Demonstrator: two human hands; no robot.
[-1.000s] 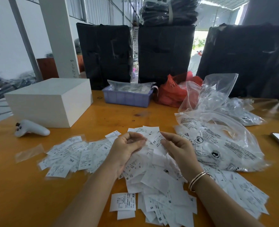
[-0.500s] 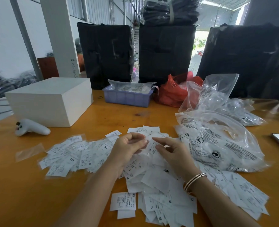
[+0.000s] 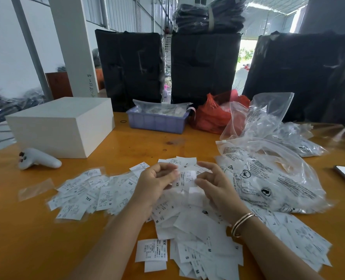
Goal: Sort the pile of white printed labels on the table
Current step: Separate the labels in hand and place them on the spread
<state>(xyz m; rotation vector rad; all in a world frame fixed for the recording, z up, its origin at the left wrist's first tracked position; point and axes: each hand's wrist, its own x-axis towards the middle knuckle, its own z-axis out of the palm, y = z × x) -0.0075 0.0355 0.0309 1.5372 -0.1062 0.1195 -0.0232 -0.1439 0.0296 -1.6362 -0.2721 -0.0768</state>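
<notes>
Both hands meet over the middle of the pile of labels (image 3: 189,223) on the orange table (image 3: 36,245). Her left hand (image 3: 153,184) has fingers curled, pinching the left edge of one label (image 3: 184,178) marked XS; her right hand (image 3: 214,184), at three o'clock of it, pinches the other edge. She seems to be reading the size. Next, I'd guess, it joins a matching group, perhaps the spread (image 3: 90,193) at nine o'clock.
</notes>
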